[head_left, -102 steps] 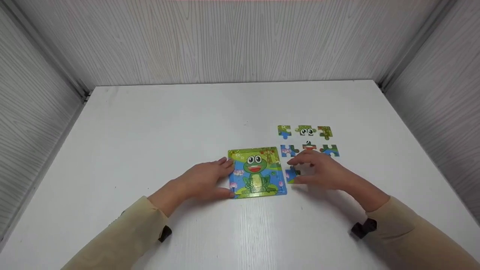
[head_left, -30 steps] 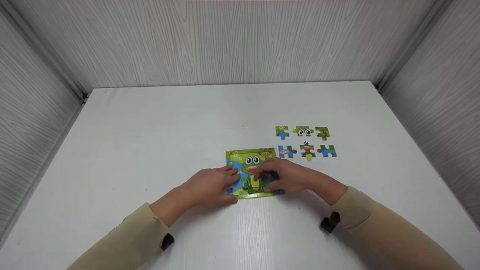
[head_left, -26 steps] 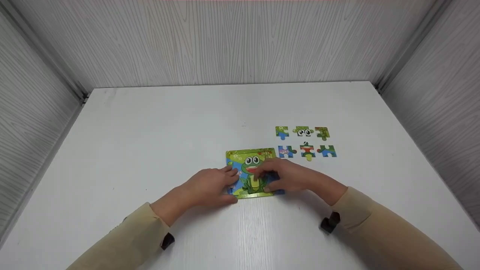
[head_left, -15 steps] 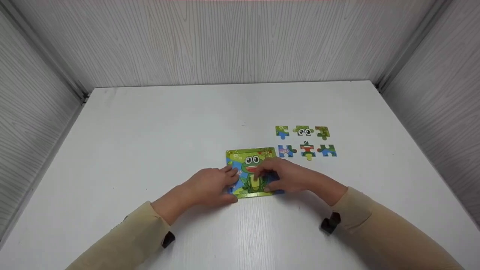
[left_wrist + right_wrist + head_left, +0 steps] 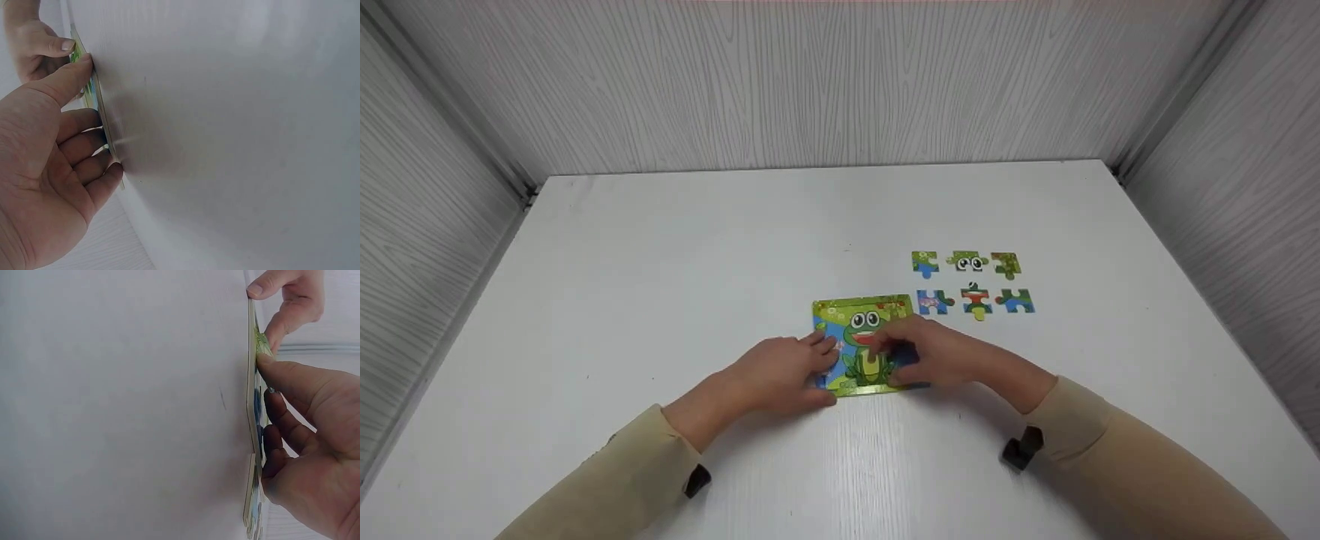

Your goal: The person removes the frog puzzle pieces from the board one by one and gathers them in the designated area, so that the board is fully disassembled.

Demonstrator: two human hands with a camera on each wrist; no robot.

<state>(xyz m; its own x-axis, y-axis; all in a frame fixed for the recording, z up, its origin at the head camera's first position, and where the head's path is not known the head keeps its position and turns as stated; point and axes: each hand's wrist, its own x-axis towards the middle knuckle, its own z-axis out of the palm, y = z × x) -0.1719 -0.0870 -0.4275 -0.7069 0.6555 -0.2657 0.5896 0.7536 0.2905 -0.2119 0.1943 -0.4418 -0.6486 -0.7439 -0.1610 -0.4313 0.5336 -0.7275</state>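
Note:
A square puzzle board (image 5: 877,306) with a printed frog lies on the table between the hands. My left hand (image 5: 784,375) rests on its left side, several fingertips on the surface and the thumb along the near left corner. Over the board's right half, my right hand (image 5: 934,349) pinches a puzzle piece. In the right wrist view that puzzle piece (image 5: 262,342) shows green and tilted at the thumb and fingertips, just above the board; the head view hides most of it. Behind the right hand lie several loose puzzle pieces (image 5: 976,298) in two rows.
The white table (image 5: 697,240) is bounded by a pale wood-grain wall (image 5: 840,82) at the back and walls at both sides. Each sleeved wrist has a small black device (image 5: 1022,448) strapped below it.
Since the oldest frame, my right hand has moved left from a loose piece beside the board to over the board, and that piece is gone from the table. Over the last second, both hands are nearly still.

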